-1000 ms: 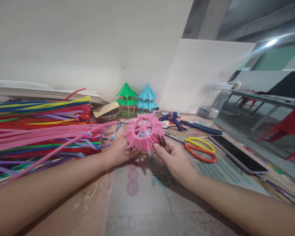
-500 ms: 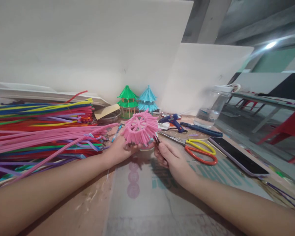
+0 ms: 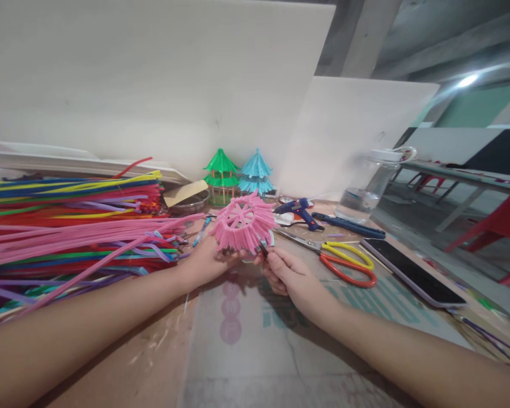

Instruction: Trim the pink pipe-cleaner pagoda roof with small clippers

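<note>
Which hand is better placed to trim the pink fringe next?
Right, most likely. The right hand grips a small dark cutting tool with its tip at the lower edge of the pink pipe-cleaner piece. The left hand is occupied holding that piece up from below.

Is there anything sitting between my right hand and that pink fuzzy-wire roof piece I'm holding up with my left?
Nothing visible. The left hand grips the pink roof piece from below, and the right hand is already at its lower fringe, pinching a small dark tool whose tip touches the fringe. The scissors lie off to the right.
</note>
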`<state>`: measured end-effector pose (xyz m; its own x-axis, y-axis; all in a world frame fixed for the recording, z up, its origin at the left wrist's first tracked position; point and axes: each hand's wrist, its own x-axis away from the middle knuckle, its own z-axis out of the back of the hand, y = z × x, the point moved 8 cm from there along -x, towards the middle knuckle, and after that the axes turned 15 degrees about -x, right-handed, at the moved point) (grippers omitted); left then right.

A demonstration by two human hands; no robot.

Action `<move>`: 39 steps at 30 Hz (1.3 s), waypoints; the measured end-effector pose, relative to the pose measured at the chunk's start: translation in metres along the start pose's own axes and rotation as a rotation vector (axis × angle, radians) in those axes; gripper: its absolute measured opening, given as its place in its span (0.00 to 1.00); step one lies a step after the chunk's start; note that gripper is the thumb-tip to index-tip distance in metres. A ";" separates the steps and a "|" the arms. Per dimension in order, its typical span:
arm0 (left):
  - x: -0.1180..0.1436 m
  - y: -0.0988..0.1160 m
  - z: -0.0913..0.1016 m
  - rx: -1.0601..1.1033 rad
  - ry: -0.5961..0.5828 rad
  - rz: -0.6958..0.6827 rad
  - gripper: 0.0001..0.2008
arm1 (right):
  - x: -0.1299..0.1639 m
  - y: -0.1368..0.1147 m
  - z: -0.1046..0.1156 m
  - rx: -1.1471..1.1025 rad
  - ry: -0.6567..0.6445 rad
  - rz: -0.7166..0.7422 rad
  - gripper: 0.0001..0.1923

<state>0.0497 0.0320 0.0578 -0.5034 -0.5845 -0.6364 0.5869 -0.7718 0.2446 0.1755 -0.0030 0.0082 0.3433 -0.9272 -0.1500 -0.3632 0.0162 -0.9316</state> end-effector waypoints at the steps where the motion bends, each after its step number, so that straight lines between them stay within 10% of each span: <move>1: 0.001 -0.001 -0.001 0.001 -0.008 0.005 0.22 | 0.000 -0.001 0.000 0.002 0.000 0.002 0.27; 39: 0.007 -0.009 -0.016 0.028 -0.081 0.035 0.15 | 0.000 -0.008 0.000 -0.054 0.033 0.038 0.26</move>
<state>0.0513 0.0387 0.0393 -0.5338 -0.6284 -0.5658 0.5873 -0.7569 0.2866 0.1787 -0.0029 0.0155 0.2995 -0.9382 -0.1733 -0.4222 0.0325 -0.9059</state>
